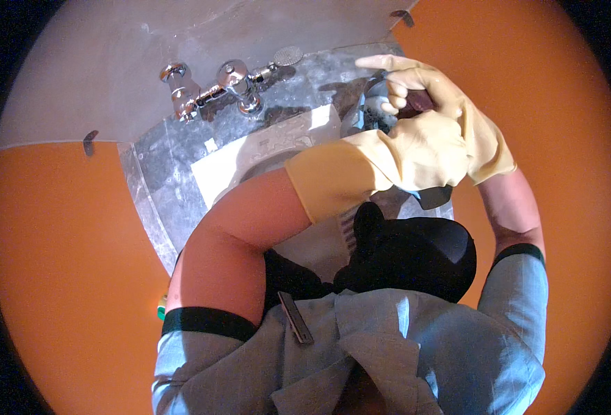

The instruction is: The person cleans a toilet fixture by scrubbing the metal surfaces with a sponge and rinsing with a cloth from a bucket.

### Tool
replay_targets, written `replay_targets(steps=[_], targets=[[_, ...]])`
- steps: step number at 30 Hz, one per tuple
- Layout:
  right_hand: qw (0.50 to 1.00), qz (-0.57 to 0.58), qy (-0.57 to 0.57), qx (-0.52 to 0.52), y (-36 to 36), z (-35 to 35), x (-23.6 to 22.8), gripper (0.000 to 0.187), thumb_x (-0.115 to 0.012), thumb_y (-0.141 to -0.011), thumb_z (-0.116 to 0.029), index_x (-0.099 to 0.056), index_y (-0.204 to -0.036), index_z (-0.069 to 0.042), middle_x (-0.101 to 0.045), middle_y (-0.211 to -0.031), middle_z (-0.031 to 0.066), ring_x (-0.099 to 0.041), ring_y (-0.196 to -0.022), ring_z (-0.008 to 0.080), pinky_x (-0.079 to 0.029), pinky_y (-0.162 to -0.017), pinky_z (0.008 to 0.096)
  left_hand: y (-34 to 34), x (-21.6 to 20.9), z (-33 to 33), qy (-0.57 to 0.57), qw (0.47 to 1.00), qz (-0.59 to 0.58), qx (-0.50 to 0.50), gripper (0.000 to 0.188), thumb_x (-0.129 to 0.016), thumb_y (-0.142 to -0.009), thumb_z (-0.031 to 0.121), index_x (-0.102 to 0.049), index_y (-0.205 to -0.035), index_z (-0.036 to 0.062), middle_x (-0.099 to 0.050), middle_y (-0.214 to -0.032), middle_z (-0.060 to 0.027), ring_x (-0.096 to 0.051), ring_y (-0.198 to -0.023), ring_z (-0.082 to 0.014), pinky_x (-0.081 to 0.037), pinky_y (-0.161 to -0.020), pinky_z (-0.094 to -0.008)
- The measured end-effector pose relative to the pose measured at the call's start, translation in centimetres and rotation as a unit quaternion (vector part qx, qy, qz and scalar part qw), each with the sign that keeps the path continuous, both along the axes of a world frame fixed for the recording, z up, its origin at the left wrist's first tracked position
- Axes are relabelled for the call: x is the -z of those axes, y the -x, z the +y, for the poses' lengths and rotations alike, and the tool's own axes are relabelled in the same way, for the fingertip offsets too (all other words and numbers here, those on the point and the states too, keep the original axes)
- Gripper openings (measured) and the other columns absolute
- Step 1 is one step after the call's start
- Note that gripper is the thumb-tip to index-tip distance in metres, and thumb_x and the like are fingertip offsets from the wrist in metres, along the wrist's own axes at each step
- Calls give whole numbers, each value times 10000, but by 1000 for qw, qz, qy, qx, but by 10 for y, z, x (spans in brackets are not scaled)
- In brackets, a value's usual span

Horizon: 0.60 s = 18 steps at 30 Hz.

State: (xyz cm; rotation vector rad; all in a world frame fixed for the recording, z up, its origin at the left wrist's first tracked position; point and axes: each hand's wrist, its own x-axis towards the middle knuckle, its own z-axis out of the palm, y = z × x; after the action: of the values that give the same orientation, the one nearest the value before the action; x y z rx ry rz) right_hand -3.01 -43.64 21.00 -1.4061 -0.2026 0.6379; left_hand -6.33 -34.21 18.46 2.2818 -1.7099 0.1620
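Both my hands wear yellow rubber gloves and meet over the right side of a white basin [215,173]. My right hand [450,97] grips a dark red handle [419,102], its forefinger stretched out to the left. A blue-grey wad [371,112] sits just under its fingers. My left arm crosses my body, and my left hand [412,152] is fisted directly below the right hand. A dark end [435,197] sticks out under that fist. Whether this is part of the same tool is hidden by the gloves.
A chrome tap [233,79] with side handles is mounted at the back of the speckled grey counter [157,180]. Orange walls close in on both sides. A rounded black object [423,252] rests against my chest. A small green thing [161,308] shows by my left elbow.
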Motion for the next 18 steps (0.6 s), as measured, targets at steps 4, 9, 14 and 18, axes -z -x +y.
replay_targets(steps=[4,9,14,18], targets=[[985,161,64,22,-12,15,1,390,-539,-1021,-150,-588,-1316,99,-441,-722,-37,-453,-680,90,-433,-692,233,2,47,1,208,975,-56,48,156,-676,-797,214,-739,-750,80,-746,-807,-98,-736,-720,-263,-583,-637,-406],[967,146,184,-97,-27,15,25,250,-499,-1020,-50,-645,-1175,81,-519,-664,13,-479,-575,127,-443,-568,288,8,53,-10,109,993,15,41,154,-677,-809,198,-786,-825,91,-759,-863,-112,-749,-803,-290,-609,-696,-435],[920,31,351,-169,-34,21,52,236,-507,-901,50,-654,-1085,43,-615,-718,53,-575,-632,132,-472,-603,293,15,79,-20,54,989,135,-4,208,-642,-837,173,-804,-894,54,-768,-926,-170,-762,-861,-338,-615,-769,-477],[888,-48,424,-174,-32,27,54,126,-549,-908,2,-638,-997,-2,-664,-782,66,-623,-685,144,-498,-648,318,11,122,-50,70,988,135,8,251,-616,-879,180,-794,-1019,74,-756,-1073,-189,-754,-943,-345,-602,-837,-472]])
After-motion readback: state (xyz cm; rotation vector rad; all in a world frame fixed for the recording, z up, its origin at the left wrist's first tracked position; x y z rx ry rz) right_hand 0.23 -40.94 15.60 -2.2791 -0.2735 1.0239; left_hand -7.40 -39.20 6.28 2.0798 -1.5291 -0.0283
